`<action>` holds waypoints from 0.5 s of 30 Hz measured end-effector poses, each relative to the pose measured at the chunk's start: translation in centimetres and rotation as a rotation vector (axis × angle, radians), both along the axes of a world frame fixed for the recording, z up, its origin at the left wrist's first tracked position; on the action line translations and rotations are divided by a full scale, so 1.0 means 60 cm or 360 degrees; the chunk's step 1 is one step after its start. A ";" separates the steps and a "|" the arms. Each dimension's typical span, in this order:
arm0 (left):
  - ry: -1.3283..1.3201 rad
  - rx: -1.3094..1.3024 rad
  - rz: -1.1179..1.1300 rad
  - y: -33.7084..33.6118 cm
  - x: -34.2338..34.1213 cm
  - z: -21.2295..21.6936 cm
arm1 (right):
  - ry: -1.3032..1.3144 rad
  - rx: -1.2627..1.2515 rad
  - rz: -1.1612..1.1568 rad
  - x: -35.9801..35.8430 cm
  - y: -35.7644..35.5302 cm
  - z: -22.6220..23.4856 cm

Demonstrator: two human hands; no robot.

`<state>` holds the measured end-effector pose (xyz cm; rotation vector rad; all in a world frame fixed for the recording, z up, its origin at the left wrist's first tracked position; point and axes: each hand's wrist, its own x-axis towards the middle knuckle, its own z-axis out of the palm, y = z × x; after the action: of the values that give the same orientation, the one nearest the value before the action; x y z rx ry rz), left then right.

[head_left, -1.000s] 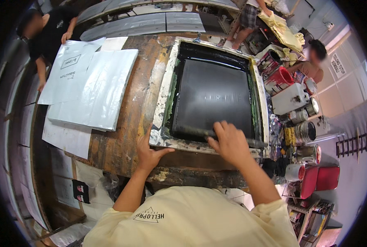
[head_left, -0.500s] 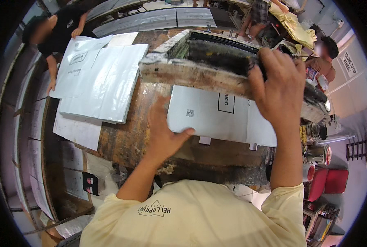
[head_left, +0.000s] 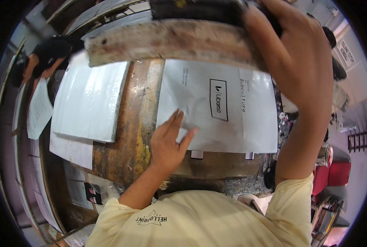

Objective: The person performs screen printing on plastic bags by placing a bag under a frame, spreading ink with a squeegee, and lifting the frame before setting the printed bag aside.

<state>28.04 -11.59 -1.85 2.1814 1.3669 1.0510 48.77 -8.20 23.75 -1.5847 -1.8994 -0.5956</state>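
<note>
Pale yellow shirt (head_left: 208, 218): nearest the camera, filling the lower edge; both forearms rise from it.
Left hand (head_left: 167, 142): fingers spread and flat, fingertips pressing the lower left corner of the printed sheet (head_left: 228, 107); nothing gripped.
Printed sheet: white, with a black printed rectangle near its middle; lies flat on the worktable (head_left: 140, 123), directly under the raised frame.
Right hand (head_left: 298, 66): raised high, fingers curled around the right end of the screen frame (head_left: 171, 43), holding it up.
Screen frame: wooden bar, stained and worn, tilted up above the far edge of the sheet; dark mesh visible above it.
Worktable: brown wood, heavily stained with yellow and dark patches, front edge chipped.
White sheet stack (head_left: 91, 103): left of the printed sheet, well apart from it, on the same table; further loose sheets overlap beneath.
Red containers (head_left: 331, 173): right of the table, beside a metal can.
Other person (head_left: 47, 59): dark clothing, far left, bent over another sheet.
</note>
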 end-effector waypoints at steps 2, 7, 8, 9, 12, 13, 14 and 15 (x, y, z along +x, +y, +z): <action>-0.0211 0.0046 0.0056 0.015 0.011 0.021 | 0.0166 -0.0126 -0.0065 -0.015 -0.001 0.030; -0.0679 -0.0147 0.0272 0.042 -0.065 0.033 | 0.0090 -0.0028 0.0028 0.005 0.015 0.028; -0.0851 -0.0250 0.0331 0.054 -0.097 0.032 | 0.0060 0.0063 0.0023 0.005 0.019 0.014; -0.0856 -0.0329 0.0393 0.070 -0.136 0.032 | 0.0019 0.0019 0.0050 0.021 0.022 0.010; -0.0717 -0.0420 0.0415 0.140 -0.279 0.039 | -0.0097 0.0127 0.0063 0.037 0.017 -0.013; -0.0767 -0.0406 0.0379 0.163 -0.325 0.040 | -0.0087 -0.0009 -0.0033 0.040 0.013 -0.015; -0.0812 -0.0396 0.0337 0.186 -0.374 0.041 | -0.0113 -0.0018 -0.0034 0.044 0.009 -0.016; -0.0767 -0.0453 0.0335 0.210 -0.425 0.043 | -0.0121 -0.0084 -0.0211 0.043 0.007 -0.018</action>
<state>2.52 1.02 0.70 1.4825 1.4247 1.2636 51.33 -7.81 22.65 -1.7554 -1.8894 -0.6753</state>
